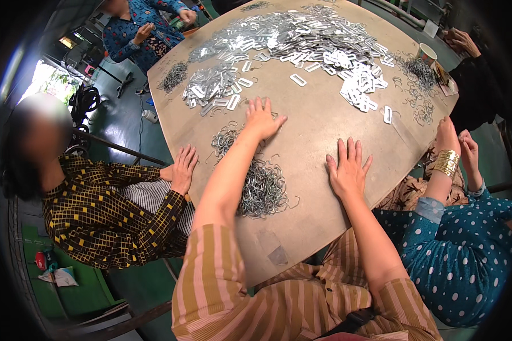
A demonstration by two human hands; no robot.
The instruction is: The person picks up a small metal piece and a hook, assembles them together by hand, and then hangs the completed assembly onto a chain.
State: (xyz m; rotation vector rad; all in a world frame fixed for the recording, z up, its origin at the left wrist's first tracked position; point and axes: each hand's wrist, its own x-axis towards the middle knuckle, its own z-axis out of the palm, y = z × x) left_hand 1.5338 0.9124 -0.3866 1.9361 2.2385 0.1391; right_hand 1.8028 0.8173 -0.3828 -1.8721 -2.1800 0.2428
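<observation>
My left hand [261, 120] reaches across the brown table with its fingers spread, holding nothing. It is close to the near edge of a heap of flat silver slotted metal plates [210, 85]. Under and beside my left forearm lies a pile of small curved wire hooks [263, 190], partly hidden by the arm. My right hand [349, 171] rests palm down on the bare tabletop [307, 165], fingers apart, with nothing in it. Farther off, a much larger heap of the same plates [318, 40] spreads over the table, and one loose plate [387, 114] lies nearer the right side.
Co-workers sit around the table: one in a yellow-checked black shirt [108, 216] on the left, one in teal dots [455, 250] on the right, one in blue [133, 28] at far left. More hooks [421, 74] lie near a paper cup [426, 53].
</observation>
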